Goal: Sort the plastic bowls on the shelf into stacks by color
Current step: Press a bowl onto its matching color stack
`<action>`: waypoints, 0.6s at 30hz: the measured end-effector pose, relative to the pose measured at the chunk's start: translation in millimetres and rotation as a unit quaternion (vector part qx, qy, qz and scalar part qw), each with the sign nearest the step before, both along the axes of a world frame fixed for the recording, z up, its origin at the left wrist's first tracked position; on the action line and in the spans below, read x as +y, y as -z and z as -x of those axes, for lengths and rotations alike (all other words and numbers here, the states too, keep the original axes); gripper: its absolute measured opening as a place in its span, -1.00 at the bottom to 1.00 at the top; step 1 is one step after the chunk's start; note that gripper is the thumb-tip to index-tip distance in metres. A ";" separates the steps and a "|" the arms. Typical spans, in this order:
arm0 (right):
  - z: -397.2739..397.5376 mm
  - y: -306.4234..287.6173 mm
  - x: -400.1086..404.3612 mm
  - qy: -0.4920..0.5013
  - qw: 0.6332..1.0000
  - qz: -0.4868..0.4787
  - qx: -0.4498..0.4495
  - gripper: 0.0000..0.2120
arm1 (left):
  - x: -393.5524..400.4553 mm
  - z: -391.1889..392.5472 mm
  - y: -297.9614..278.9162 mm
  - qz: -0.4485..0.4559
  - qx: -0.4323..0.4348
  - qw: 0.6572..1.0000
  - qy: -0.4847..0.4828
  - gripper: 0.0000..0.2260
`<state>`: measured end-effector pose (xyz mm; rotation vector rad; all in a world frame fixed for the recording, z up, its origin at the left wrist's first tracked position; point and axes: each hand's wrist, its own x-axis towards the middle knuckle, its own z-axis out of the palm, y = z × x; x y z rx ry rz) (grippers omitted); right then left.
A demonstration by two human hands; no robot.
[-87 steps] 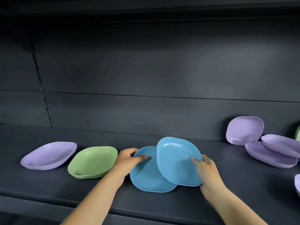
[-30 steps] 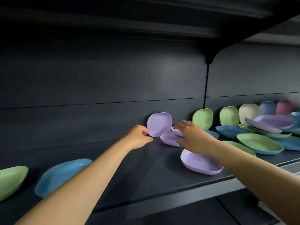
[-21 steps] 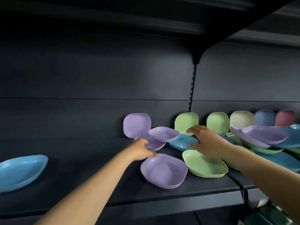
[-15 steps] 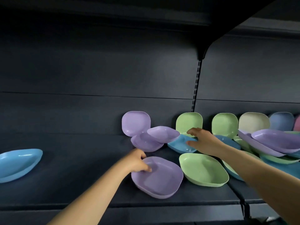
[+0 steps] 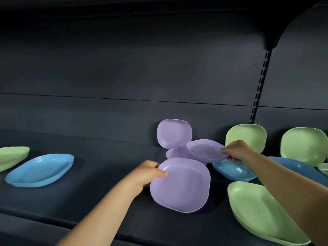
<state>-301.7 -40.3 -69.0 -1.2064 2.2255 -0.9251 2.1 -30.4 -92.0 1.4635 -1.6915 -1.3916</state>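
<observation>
The left hand [image 5: 148,173] grips the left rim of the near purple bowl [image 5: 181,184], thumb on top of the rim and the other fingers underneath, so the hand is closed on it; the bowl tilts toward the camera above the dark shelf [image 5: 106,201]. Just behind this bowl, the right hand [image 5: 238,150] pinches the right edge of a second purple bowl [image 5: 205,150], thumb below and fingers above, holding it raised and slightly tilted. Under that one a third purple bowl [image 5: 179,153] lies on the shelf, mostly hidden, and a fourth purple bowl [image 5: 174,133] leans upright against the back wall behind it. To the right of the near purple bowl a blue bowl [image 5: 232,171] sits beneath the right wrist, with a green bowl [image 5: 257,210] in front of it near the shelf's edge. Two more green bowls [image 5: 248,134] lean on the back wall further right. Well to the left of the near purple bowl lie a blue bowl on the left [image 5: 40,170] and beyond it a green bowl at the frame edge [image 5: 12,156].
</observation>
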 end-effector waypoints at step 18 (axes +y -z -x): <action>-142.8 -61.5 20.6 -0.041 0.963 0.085 -0.254 -0.80 | -19.3 -143.8 -52.0 0.034 0.218 0.961 -0.167 -0.85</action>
